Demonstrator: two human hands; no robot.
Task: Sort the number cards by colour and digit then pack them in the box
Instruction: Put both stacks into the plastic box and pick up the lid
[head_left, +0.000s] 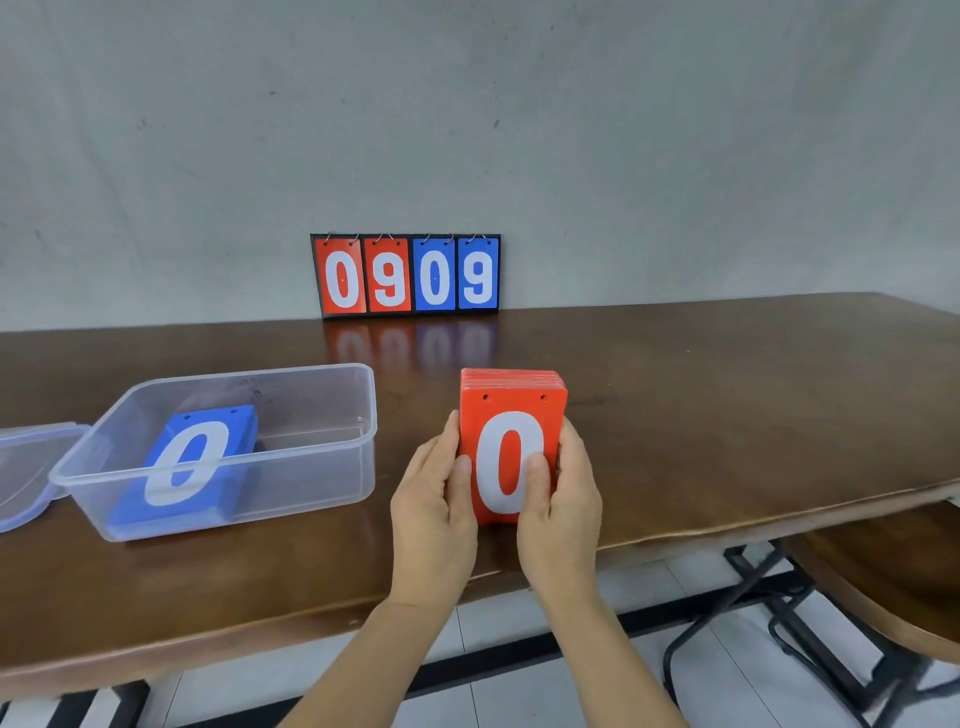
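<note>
A thick stack of red cards (511, 415), glossy rectangles with two punched holes and a white 0 on top, is held just above a polished brown wooden table (727, 395). The left hand (436, 499) and right hand (563, 493) clasp its long edges, thumbs on the face. To the left, a clear plastic box (291, 467) holds blue cards (195, 462), apparently a stack. A scoreboard (406, 274) reading 0909 stands against the grey wall.
</note>
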